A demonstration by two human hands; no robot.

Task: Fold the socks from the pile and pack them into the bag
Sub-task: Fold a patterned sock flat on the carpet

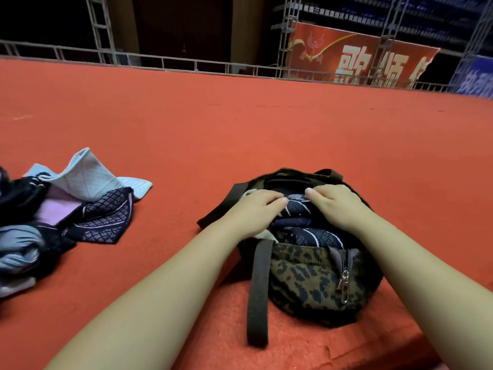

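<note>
- Left hand (257,209): fingers laid over the dark patterned folded sock (296,205) at the mouth of the bag (306,279), lightly bent, pressing down. Whether the fingertips hook the fabric, cannot tell.
- Right hand (334,202): same posture from the other side, thumb on top of the sock, fingers hidden behind it. Looks like pressing rather than a firm hold.
- Folded sock sits on top of other dark folded socks; the bag looks nearly full, its contents level with the rim.
- Risk: pushing into a full, soft bag may spring the fold open or squeeze a lower sock out over the rim.
- Risk: the bag has slack sides and sits near the edge of the red carpet (240,129); an uneven push could tip it toward the person.
- Strap (258,295) lies loose in front; it could snag a wrist on withdrawal.
- Pile (66,209) of unfolded socks lies well apart to the left; plenty left, so space in the bag is probably the limit.
</note>
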